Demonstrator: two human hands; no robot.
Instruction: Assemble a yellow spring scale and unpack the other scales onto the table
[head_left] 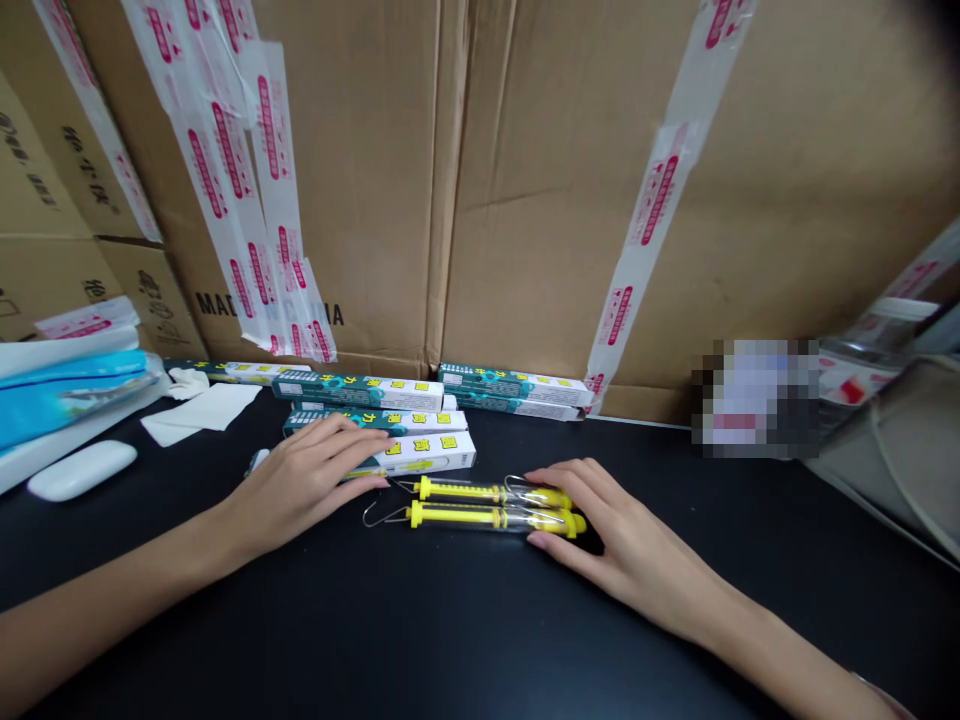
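Note:
Two spring scales (457,517) with clear tubes, yellow scale strips and metal hooks lie side by side on the black table. My right hand (600,520) is closed around their right ends, thumb in front and fingers behind. My left hand (315,470) lies over the left part of the nearest long printed box (439,452), its fingers across the top and its thumb along the front edge. This white and green box has a picture of a yellow scale on it. Another box (427,420) of the same kind is just behind, partly under my fingers.
More such boxes (360,388) line the foot of a large taped carton (525,200), with another stack (510,392) to the right. At left are a white oval case (82,470), white paper (199,412) and a blue packet (71,390). A blurred-out item (754,395) stands at right.

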